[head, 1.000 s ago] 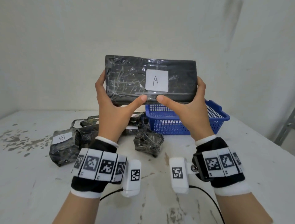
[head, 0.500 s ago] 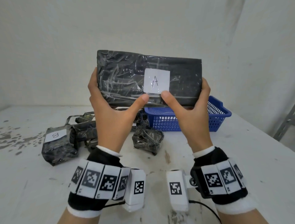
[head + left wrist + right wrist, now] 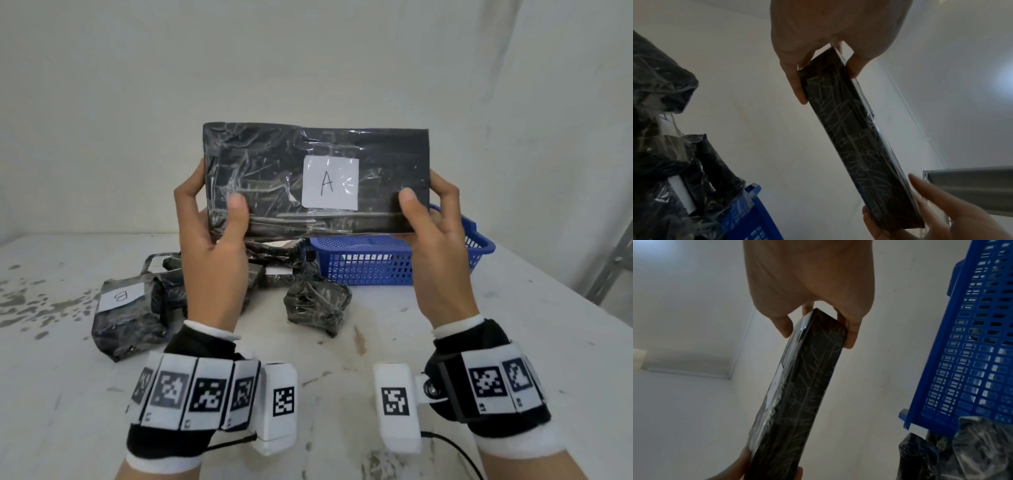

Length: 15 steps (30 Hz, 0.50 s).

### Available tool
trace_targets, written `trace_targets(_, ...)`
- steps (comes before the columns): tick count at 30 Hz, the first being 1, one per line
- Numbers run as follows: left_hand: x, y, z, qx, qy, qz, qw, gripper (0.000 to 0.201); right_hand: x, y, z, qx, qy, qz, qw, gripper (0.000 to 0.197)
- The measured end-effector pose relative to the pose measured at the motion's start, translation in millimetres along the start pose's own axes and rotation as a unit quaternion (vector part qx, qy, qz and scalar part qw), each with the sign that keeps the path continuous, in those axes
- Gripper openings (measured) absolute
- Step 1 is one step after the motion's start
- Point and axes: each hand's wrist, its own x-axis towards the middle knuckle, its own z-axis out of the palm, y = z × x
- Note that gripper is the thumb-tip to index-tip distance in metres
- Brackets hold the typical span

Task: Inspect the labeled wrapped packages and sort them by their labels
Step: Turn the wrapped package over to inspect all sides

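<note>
A flat black wrapped package (image 3: pixel 274 178) with a white label marked A (image 3: pixel 330 182) is held upright in the air above the table, label toward me. My left hand (image 3: pixel 212 219) grips its left end, thumb on the front and fingers behind. My right hand (image 3: pixel 435 219) grips the right end the same way. Both wrist views show the package's lower edge (image 3: pixel 855 138) (image 3: pixel 803 394) pinched between thumb and fingers. On the table lies a package labelled B (image 3: pixel 120 308) at the left, and a small unlabelled-looking one (image 3: pixel 318 301) in the middle.
A blue plastic basket (image 3: pixel 376 263) stands behind the held package at the right. More black wrapped packages (image 3: pixel 270 260) are piled behind my left hand. The white table (image 3: pixel 513 325) is stained; a metal shelf frame (image 3: pixel 609 270) is at the far right.
The package has come nearer to me and fills more of the view. Both thumbs have slid outward from the middle of its lower edge to its two ends.
</note>
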Motion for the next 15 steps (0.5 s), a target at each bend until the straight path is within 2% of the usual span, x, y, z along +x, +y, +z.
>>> trace_targets(3, 3.6, 1.6, -3.8, -0.007, 0.009, -0.015, 1.000, 0.024, 1.4, -2.5, -1.3, 0.015, -0.002, 0.019, 1.000, 0.022)
trace_targets(15, 5.1, 0.5, -6.4, -0.025, 0.001, -0.021, 0.999, 0.015, -0.6, -6.1, -1.2, 0.017, 0.011, 0.016, 1.000, 0.018)
